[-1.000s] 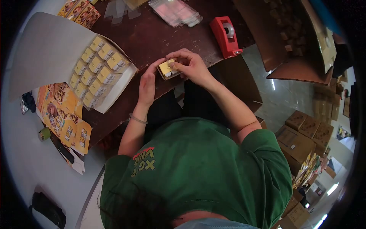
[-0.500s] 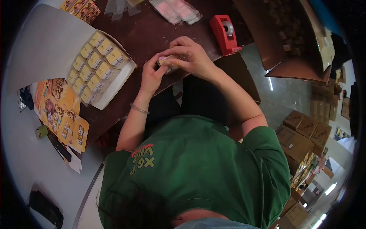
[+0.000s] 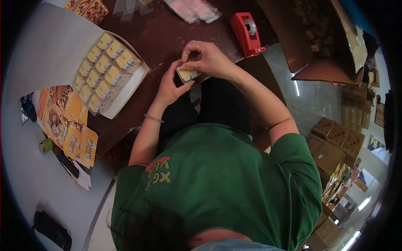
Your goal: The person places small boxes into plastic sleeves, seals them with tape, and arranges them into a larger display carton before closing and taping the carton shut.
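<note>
Over the table's front edge, a small yellow-topped box (image 3: 186, 74) is held between my two hands. My left hand (image 3: 168, 88) grips it from the near left side, with the thumb along the near side. From the right, my right hand (image 3: 210, 61) is closed on the same box, its thumb lying against the top. Part of the box is hidden behind the fingers. Left of my hands, a white open carton (image 3: 133, 85) holds rows of similar yellow-topped small boxes (image 3: 103, 64).
A red tape dispenser (image 3: 247, 35) stands to the right on the dark table (image 3: 159, 31). Clear plastic sleeves (image 3: 193, 10) lie at the back. Printed orange card sheets (image 3: 63, 121) are at left. A large cardboard box (image 3: 326, 78) with many small pieces inside stands at right.
My fingers have shifted on the small box, uncovering more of its yellow top. My left thumb has moved down to its near side, and my right hand has turned slightly.
</note>
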`<state>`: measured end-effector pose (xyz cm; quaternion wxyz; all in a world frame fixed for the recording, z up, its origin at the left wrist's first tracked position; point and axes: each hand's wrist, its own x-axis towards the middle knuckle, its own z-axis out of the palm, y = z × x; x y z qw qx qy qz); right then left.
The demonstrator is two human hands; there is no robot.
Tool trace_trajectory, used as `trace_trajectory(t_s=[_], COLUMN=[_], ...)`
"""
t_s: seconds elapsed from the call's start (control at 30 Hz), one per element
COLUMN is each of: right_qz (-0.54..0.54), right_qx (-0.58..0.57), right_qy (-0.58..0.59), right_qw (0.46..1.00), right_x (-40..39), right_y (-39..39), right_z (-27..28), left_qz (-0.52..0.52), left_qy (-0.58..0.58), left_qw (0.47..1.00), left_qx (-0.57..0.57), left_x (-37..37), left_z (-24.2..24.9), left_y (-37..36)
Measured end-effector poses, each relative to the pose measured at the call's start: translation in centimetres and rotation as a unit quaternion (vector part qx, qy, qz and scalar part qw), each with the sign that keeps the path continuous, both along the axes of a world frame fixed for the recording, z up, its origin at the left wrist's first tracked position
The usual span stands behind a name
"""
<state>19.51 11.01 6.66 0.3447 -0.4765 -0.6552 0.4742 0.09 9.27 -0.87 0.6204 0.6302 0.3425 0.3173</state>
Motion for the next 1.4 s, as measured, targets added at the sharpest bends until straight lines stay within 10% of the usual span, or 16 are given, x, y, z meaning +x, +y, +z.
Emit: trace_trajectory(t_s=[0.13,0.4,0.73,0.87,0.93,1.07,1.2,1.33,1.4], right_qz=[0.011,-0.208,0.008,-0.167,-0.353,-0.303,-0.334,-0.426,-0.443], right_qx=[-0.145,0.128,0.271,0.312,0.144,-0.026,0.022,0.183,0.061], right_qy=[0.058,-0.242,-0.166,-0.240,-0.180,-0.072,-0.022,-0.209,-0.055], right_qw=[0.988,0.939,0.948,0.904,0.907,0.950,0.942,0.861,0.893], right_x=[0.9,-3.2,6.6,11.8,15.8,18.4,18.1,14.7,14.0], right_y=[1.2,-5.5,-2.9,-5.1,-5.6,-5.3,-5.2,-7.2,-8.5], right_z=[-2.6,0.5,-0.2,2.2,-0.1,-2.8,-3.7,-1.7,-1.1], left_qz=[0.001,0.228,-0.108,-0.161,-0.149,-0.149,-0.192,-0.211,-0.209], left_qy=[-0.010,-0.065,-0.068,0.000,-0.004,-0.082,-0.053,-0.009,-0.009], left_qw=[0.999,0.970,0.990,0.982,0.984,0.985,0.980,0.977,0.978], left_qx=[0.051,0.059,-0.066,-0.104,-0.095,-0.035,-0.017,0.004,0.009], left_x=[0.4,5.4,7.3,9.9,11.5,15.9,16.6,16.4,16.4], left_z=[0.6,-0.4,3.0,3.6,3.4,1.9,2.3,3.1,3.0], left_y=[0.0,-3.7,6.4,7.5,7.2,6.1,7.0,7.2,7.1])
